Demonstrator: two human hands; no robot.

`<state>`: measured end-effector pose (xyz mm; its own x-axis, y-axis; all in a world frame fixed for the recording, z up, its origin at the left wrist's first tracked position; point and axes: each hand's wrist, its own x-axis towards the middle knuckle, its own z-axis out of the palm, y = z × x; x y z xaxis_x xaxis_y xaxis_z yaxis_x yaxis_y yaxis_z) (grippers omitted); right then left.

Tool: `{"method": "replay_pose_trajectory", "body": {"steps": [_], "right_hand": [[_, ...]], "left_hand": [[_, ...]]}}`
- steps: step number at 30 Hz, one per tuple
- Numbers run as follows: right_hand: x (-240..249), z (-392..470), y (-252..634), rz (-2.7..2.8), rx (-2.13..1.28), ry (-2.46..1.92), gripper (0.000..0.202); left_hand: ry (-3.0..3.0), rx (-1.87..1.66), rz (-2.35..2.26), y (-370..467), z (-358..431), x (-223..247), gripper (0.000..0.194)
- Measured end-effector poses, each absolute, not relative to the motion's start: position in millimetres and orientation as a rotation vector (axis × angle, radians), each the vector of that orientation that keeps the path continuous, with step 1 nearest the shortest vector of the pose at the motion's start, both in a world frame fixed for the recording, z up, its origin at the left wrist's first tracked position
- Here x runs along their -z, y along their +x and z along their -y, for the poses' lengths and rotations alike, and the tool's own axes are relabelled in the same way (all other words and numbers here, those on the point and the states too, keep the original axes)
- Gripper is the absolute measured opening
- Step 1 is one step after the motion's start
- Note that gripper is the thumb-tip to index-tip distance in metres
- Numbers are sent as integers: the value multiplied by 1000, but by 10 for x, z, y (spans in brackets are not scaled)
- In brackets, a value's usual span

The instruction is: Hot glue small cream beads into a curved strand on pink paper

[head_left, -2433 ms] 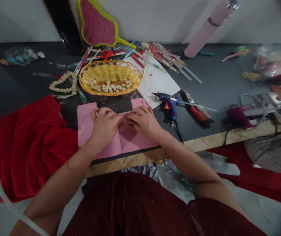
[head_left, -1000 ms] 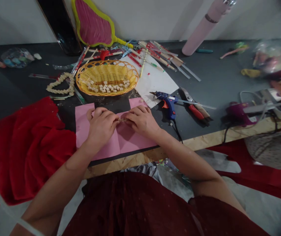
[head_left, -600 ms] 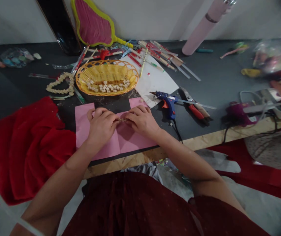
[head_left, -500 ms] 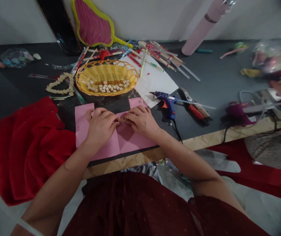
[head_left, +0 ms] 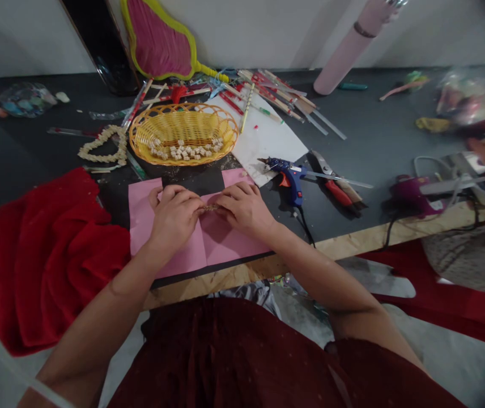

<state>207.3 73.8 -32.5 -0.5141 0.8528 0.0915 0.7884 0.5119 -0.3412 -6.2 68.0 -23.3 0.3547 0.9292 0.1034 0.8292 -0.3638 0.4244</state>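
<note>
A beige strip (head_left: 211, 208) looks rough and knobbly, the pink paper (head_left: 183, 258) matt; the tabletop (head_left: 387, 136) is smooth, its wooden edge (head_left: 353, 241) rough. The woven basket (head_left: 191, 122) is glossy, the red cloth (head_left: 55, 255) plush, the glue gun (head_left: 292, 177) plastic, the pink bottle (head_left: 342, 56) smooth with a shiny top.

A red cloth (head_left: 55, 255) lies rumpled at the near left. Beyond it, farther left, is a clear pouch (head_left: 29, 101) of pastel lumps. A black slab (head_left: 105, 48) leans on the far wall (head_left: 259, 34), a pink, yellow-edged fan (head_left: 164, 42) just right of it. Farther right stands a pink bottle (head_left: 347, 56); a teal stick (head_left: 353, 86) lies near its base.
</note>
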Motion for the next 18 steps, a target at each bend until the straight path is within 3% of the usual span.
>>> {"method": "replay_pose_trajectory", "body": {"steps": [18], "right_hand": [[389, -729, 2094, 2495, -325, -1361, 21]], "left_hand": [[2361, -439, -1532, -82, -682, 262, 21]]}}
